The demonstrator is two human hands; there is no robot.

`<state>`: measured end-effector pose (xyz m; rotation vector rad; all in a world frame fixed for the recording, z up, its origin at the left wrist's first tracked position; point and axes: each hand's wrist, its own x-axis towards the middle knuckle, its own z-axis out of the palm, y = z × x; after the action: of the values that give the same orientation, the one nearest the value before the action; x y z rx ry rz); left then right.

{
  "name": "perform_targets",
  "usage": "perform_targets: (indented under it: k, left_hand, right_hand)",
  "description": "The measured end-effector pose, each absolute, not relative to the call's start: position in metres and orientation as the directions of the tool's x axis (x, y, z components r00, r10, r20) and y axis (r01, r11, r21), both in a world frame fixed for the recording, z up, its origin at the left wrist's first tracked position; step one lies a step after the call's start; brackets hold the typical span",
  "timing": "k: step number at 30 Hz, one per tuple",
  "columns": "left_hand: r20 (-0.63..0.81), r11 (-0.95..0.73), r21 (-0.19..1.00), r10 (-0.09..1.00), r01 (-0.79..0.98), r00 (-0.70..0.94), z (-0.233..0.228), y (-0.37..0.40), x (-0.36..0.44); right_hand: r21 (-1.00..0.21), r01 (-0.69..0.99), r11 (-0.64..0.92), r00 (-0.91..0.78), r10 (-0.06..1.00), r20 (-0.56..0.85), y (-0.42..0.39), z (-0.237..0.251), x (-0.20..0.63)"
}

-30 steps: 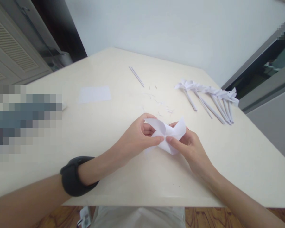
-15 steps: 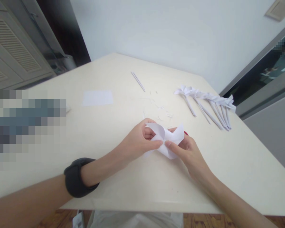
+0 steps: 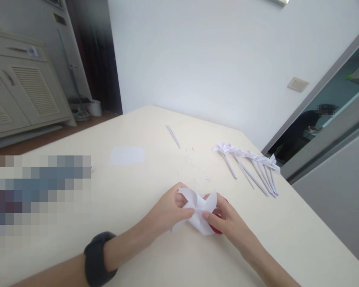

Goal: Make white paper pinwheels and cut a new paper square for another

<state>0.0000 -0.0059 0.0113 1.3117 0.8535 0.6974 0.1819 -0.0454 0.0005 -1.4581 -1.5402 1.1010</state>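
Note:
A white paper pinwheel with curled blades is between my hands, above the table. My left hand pinches it near its centre, thumb on top and fingers behind. On the other side my right hand also grips it, the thumb pressing close to the centre. A red curved object shows beneath my right palm; most of it is hidden, so I cannot tell what it is. Several finished paper pinwheels on rolled paper sticks lie in an overlapping row at the right.
Two thin paper sticks lie towards the back of the cream table. Small paper scraps are scattered beyond my hands. A white paper sheet lies left of them. A person is visible through the doorway at right.
My view has tilted up, so the table sits lower in the picture. My right thumb has shifted slightly away from the left thumb, and more of the red object shows.

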Motion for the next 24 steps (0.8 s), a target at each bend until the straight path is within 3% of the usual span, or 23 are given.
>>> perform_targets:
  k: [5,9,17,24]
  left_hand:
    - [-0.129,0.133,0.991,0.846,0.029,0.518,0.009,-0.001,-0.001]
    - [-0.139,0.144,0.989,0.846,0.030,0.515,0.009,0.000,-0.001]
    - [-0.170,0.195,0.981,0.851,0.002,0.497,0.014,0.003,-0.001]
    - [-0.189,0.198,0.979,0.832,0.037,0.522,0.024,0.001,-0.003]
  right_hand:
    - [-0.846,0.528,0.079,-0.070,0.996,0.049,-0.027,0.027,0.206]
    - [-0.653,0.745,0.137,-0.078,0.990,0.119,0.027,0.048,0.218]
    - [-0.452,0.892,0.026,0.041,0.990,0.137,0.172,0.029,0.192]
    - [-0.325,0.945,-0.025,0.074,0.988,0.139,0.219,0.008,0.176]
